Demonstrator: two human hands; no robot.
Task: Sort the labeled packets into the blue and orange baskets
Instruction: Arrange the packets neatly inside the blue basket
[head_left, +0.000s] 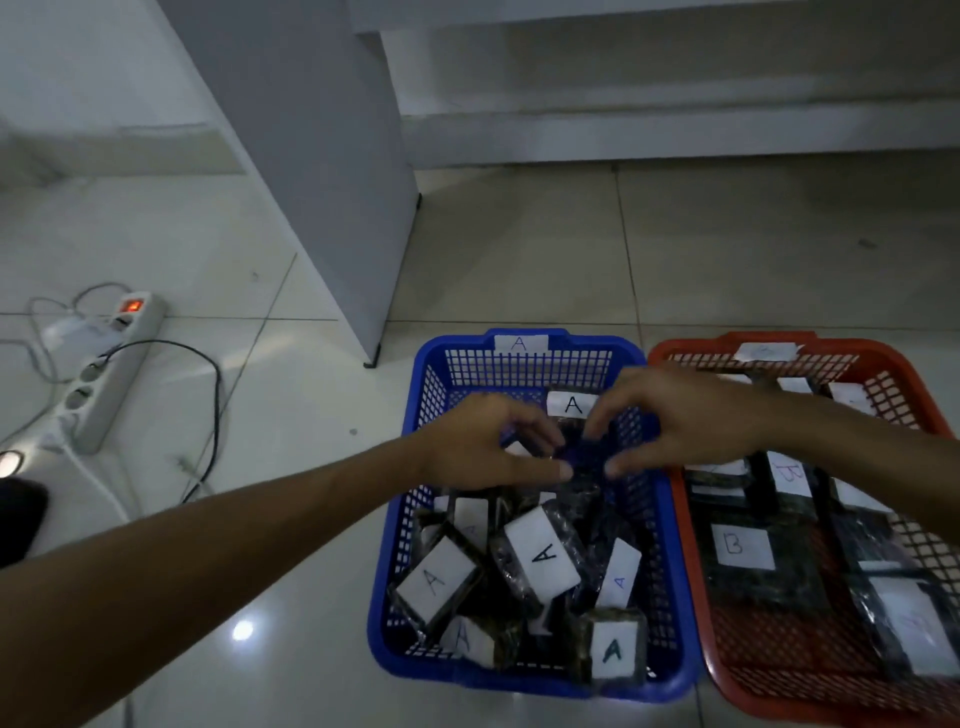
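The blue basket (524, 358), tagged A, holds several dark packets with white A labels, such as one packet (543, 556) in the middle. The orange basket (691, 353) to its right holds packets labeled B, one packet (743, 548) near its left side. My left hand (483, 441) and my right hand (685, 421) meet over the back half of the blue basket. Their fingertips pinch a dark, shiny packet (584, 457) between them. A bit of its white label shows under my left fingers. The packet is blurred and mostly hidden.
A grey cabinet panel (332, 182) stands on the tiled floor behind the blue basket. A power strip (111, 374) with a lit red switch and loose cables (208, 395) lies on the floor at the left. A step runs along the back.
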